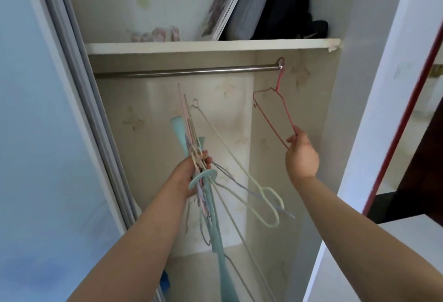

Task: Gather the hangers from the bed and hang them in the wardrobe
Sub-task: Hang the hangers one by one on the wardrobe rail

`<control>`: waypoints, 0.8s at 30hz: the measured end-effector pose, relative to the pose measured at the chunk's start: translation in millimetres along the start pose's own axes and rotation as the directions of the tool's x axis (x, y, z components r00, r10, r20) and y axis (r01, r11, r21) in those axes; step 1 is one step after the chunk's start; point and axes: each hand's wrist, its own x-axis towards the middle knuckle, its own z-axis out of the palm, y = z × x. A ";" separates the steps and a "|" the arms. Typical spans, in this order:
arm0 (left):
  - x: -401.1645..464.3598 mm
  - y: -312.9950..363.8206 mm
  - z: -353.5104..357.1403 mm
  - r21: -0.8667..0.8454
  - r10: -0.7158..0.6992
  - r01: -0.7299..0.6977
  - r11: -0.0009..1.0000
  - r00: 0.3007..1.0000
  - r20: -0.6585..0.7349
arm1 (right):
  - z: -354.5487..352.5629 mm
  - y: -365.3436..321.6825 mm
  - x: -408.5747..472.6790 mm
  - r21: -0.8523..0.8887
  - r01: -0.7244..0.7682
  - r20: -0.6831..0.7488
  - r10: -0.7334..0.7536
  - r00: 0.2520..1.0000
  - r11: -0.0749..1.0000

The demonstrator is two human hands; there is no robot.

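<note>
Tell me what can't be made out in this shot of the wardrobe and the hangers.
- Head view: the count of hangers in the bundle; they overlap in the left hand.
- Head view: the bundle's lower ends, cut off by the bottom edge.
- Head view: the rail's left end, behind the door frame.
- Head view: whether the red hanger's hook fully sits on the rail; too small. The right hand pinches its corner.

Thin red wire hanger (273, 107) hooks the wardrobe's steel rail (187, 72), tilted; pastel hanger bundle (206, 177) fans out below.

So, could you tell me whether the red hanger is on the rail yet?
On. The red hanger's hook sits over the rail at its right end, while the right hand pinches its lower corner.
</note>
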 end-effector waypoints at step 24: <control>9.3 -24.8 11.0 0.055 0.060 -0.058 0.997 0.997 -0.038 | -40.6 -68.5 -23.6 0.066 -0.126 0.490 0.078 0.868 0.990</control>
